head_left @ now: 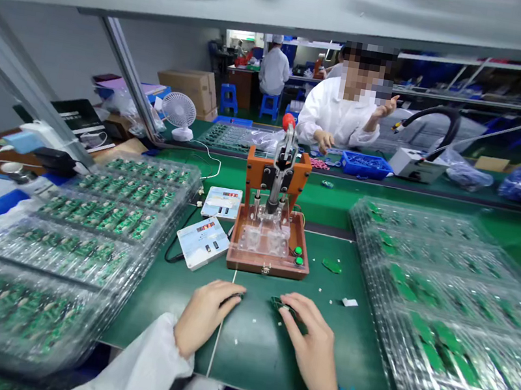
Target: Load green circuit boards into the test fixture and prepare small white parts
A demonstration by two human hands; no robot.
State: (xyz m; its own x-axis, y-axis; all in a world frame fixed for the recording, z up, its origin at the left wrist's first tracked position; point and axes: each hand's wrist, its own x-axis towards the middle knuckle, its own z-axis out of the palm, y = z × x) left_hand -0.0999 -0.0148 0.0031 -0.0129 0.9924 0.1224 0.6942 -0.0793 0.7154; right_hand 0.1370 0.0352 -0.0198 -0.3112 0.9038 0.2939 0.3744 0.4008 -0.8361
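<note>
Two bare hands on a green mat (244,357): plastic trays of boards (89,214) at 9 o'clock, the left hand (206,318) curled, its grip hidden, the right hand (308,347) with fingertips (297,306) on a small circuit board (283,304) at its 11 o'clock, grip unclear, an orange press (264,172) at 12 o'clock.

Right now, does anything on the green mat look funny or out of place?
Yes: a small green circuit board lies loose on the green mat, beside the orange press fixture and outside the stacked plastic trays that hold the others. A white scrap lies near it.
</note>
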